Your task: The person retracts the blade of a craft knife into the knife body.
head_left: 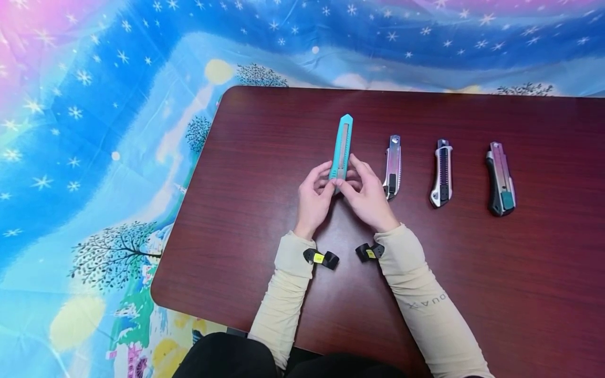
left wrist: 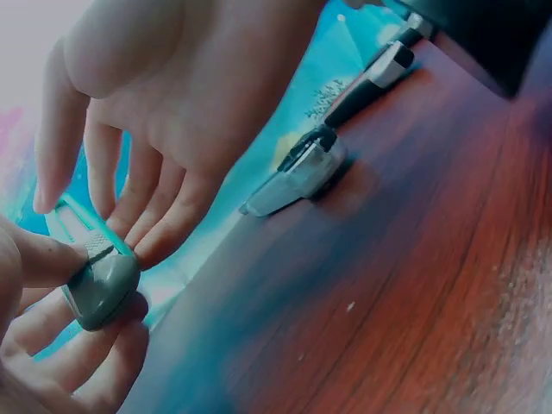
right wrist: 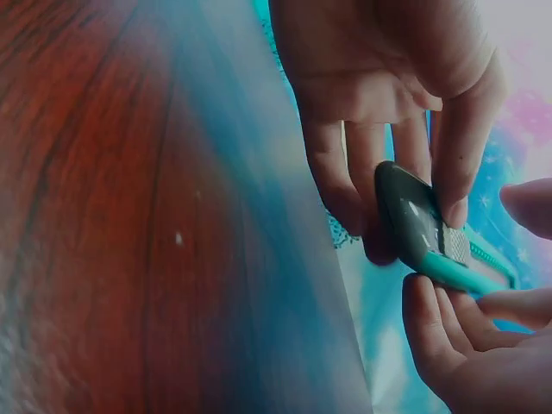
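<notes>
Both hands hold a teal utility knife [head_left: 344, 147] above the table, its teal tip pointing away from me. No bare blade shows past the tip. In the left wrist view, the thumb of my left hand [head_left: 315, 197] lies on the ridged grey slider [left wrist: 99, 248], and its fingers curl under the knife's dark grey rear end [left wrist: 108, 289]. My right hand [head_left: 368, 197] grips from the other side, fingertips against the knife's body. Just right of it lies a silver utility knife [head_left: 394, 160] with a black slider, its lower end near the right hand.
Further right on the dark red table [head_left: 246, 210] lie a silver-and-black utility knife [head_left: 442, 173] and a black-and-grey one [head_left: 501, 178] with a green slider. A blue patterned cloth [head_left: 156, 105] hangs behind and left. Each wrist carries a small black camera mount.
</notes>
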A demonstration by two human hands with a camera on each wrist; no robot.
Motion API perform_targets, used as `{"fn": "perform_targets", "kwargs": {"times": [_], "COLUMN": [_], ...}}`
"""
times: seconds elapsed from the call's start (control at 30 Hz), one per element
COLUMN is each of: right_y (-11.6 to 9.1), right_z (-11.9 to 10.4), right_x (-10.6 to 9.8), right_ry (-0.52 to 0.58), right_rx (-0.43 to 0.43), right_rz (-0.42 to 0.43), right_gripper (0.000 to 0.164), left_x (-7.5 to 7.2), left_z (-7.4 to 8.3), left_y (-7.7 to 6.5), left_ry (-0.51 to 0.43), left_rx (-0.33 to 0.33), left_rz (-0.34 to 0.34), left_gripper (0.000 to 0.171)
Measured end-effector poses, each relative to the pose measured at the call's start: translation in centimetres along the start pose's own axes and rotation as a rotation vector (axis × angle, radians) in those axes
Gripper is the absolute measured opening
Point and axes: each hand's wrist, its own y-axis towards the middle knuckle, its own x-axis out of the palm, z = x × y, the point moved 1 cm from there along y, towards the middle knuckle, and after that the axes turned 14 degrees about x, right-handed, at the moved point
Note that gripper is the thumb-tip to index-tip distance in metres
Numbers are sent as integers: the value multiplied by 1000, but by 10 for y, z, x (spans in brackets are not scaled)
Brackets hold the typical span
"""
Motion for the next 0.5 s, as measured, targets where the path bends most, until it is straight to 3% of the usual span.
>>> {"fn": "perform_targets", "kwargs": {"times": [0.13, 0.3, 0.5], "right_y": [0, 0, 5], "right_z": [1, 2, 12], "right_x": [1, 1, 2], "right_ry": [-19, -30, -55], "right_rx": [20, 64, 82], "right_rz": [-22, -47, -68], "right_gripper": [60, 60, 57], "left_x": [1, 1, 2], "left_z": [-16, -19, -20], "left_y": [0, -2, -2], "left_ry": [105, 236, 381], "left_rx": [16, 30, 4], "left_rz": [13, -13, -44], "left_gripper": [34, 33, 33]}}
